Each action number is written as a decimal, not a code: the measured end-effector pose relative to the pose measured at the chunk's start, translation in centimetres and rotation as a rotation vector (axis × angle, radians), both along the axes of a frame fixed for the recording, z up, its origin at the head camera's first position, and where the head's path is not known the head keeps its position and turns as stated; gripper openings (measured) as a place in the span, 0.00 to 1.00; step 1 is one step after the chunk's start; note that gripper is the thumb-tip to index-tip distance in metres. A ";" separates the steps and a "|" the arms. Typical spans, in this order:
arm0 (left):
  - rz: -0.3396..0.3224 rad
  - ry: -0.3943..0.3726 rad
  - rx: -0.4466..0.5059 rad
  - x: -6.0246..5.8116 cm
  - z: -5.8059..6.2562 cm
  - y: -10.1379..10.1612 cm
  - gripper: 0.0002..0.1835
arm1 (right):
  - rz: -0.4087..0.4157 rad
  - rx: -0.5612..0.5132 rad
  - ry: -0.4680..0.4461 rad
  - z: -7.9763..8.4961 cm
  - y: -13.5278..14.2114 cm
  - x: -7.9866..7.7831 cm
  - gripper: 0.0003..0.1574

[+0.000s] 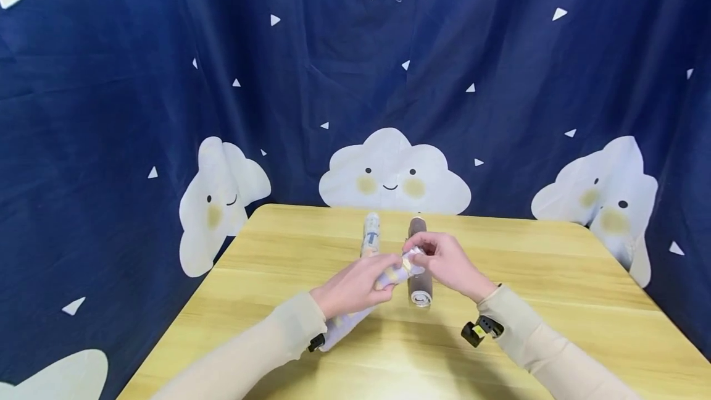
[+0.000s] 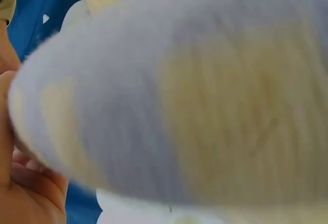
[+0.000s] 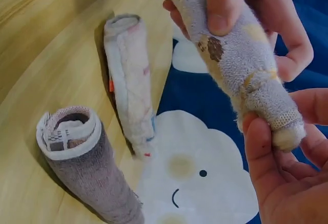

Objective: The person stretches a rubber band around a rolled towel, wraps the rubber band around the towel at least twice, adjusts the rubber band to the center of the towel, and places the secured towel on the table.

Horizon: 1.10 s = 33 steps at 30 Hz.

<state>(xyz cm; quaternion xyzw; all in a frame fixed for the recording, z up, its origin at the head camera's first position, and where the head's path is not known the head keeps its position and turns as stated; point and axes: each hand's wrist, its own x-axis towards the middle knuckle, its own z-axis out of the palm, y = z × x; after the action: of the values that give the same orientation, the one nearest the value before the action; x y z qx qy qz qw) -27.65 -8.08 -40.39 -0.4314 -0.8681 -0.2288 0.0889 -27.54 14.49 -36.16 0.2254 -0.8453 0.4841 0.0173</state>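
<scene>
A rolled lavender towel (image 1: pixel 342 328) with yellow patches is held slantwise above the table by both hands. My left hand (image 1: pixel 355 284) grips it along its upper part, thumb lying across the roll in the right wrist view. With thumb and fingers, my right hand (image 1: pixel 449 264) pinches the narrow far end, where a folded edge wraps round the tip (image 3: pixel 287 137). The same towel (image 2: pixel 118 116) fills most of the left wrist view, blurred. Just beyond the hands lie a brown rolled towel (image 1: pixel 420 286) and a whitish patterned rolled towel (image 1: pixel 371 227), roughly parallel.
Under everything is a light wood-grain table (image 1: pixel 533 326). A dark blue curtain (image 1: pixel 333 79) with white triangles and smiling clouds hangs round its far and side edges. A dark device (image 1: pixel 476 329) is strapped at the right wrist.
</scene>
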 end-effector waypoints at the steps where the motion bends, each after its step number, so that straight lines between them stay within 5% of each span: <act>1: 0.012 0.004 0.002 -0.1 -0.2 0.0 0.23 | -0.005 -0.006 -0.004 0.1 0.0 -0.1 0.10; 11: 0.042 0.111 -0.040 -1.2 0.6 -0.2 0.32 | 0.025 -0.011 -0.001 0.3 0.7 -1.5 0.09; 25: 0.056 0.022 0.168 -1.4 0.4 1.2 0.17 | -0.029 -0.021 -0.015 0.4 0.3 -1.8 0.10; 33: 0.032 0.024 0.129 -1.5 0.3 1.0 0.22 | -0.048 -0.048 -0.019 0.0 0.1 -1.5 0.08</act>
<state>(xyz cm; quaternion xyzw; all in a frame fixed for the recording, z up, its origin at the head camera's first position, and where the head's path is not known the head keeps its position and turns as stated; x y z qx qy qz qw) -29.15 -7.13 -40.10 -0.4136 -0.8572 -0.2778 0.1304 -29.03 14.59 -36.16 0.2000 -0.8386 0.5060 0.0264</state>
